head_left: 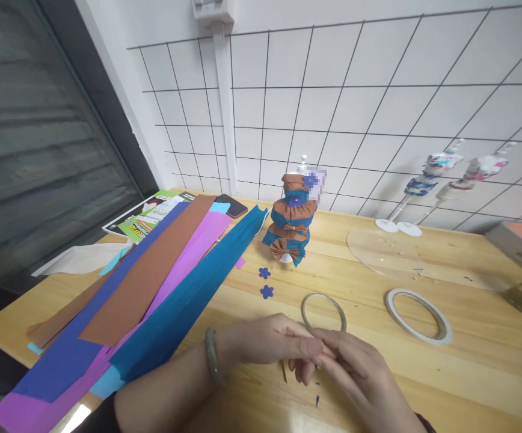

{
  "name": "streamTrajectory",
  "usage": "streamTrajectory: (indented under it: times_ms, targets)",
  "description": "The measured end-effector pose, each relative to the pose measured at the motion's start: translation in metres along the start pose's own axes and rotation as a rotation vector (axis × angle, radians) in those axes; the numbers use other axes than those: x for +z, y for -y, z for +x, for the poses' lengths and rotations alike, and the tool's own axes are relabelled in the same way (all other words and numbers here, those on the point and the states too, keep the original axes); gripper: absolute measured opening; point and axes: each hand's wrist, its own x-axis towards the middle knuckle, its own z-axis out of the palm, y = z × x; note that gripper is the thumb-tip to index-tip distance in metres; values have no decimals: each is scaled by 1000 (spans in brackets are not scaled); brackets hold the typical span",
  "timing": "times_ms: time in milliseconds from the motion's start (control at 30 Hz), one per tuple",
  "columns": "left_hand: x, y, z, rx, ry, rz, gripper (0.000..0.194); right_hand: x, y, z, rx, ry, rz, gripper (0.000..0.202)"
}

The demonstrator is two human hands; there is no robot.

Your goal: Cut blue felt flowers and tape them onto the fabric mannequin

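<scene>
My left hand [283,343], with a bangle on its wrist, meets my right hand [355,361] above the front of the table. Both are closed, fingertips pressed together, and whatever is between them is hidden. A thin brown strip [284,371] shows just below my left fingers. Right behind the hands lies a narrow tape roll [305,313], partly covered by them. Two blue paper flowers [265,291] rest farther back. Beyond them stands a small dress form [293,210] dressed in brown and teal crepe paper, with bows and blue flowers on it.
Long crepe paper strips in brown [153,282], teal [189,294], blue and purple cover the left side. A phone [236,207] and leaflets [153,216] lie behind them. At right are a wider tape roll [423,319], two small decorated stands [387,225] and a box [513,240].
</scene>
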Motion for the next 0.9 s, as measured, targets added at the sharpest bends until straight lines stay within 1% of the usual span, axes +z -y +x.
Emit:
streamTrajectory:
  times_ms: [67,133,267,300,333,433,467,633,733,800,900]
  targets:
    - [2,2,2,-13,59,24,52,1,0,0,-13,-17,-17,24]
    - [2,3,2,-14,71,30,52,0,-1,-1,7,-23,-27,23]
    - [-1,3,1,30,-52,-46,51,0,-3,-2,68,16,-7,21]
    - [-1,2,1,38,-63,-65,52,0,-3,-2,67,25,1,22]
    - [-1,2,1,33,-52,-70,53,0,-2,-2,58,24,8,23]
    - [1,0,2,-26,39,-34,54,1,-2,-2,35,-11,0,24]
    - [2,-1,2,-39,53,-19,54,1,-2,-3,36,-22,-9,24]
    - [2,-4,1,1,-20,-54,54,1,-2,-2,63,-42,-26,21]
    - [4,1,2,-8,-10,-61,42,3,0,0,81,-65,-2,21]
    - [5,7,3,-2,-54,-22,35,5,1,1,111,-68,20,21]
    - [6,11,3,5,-144,80,35,7,1,0,149,-40,48,24]
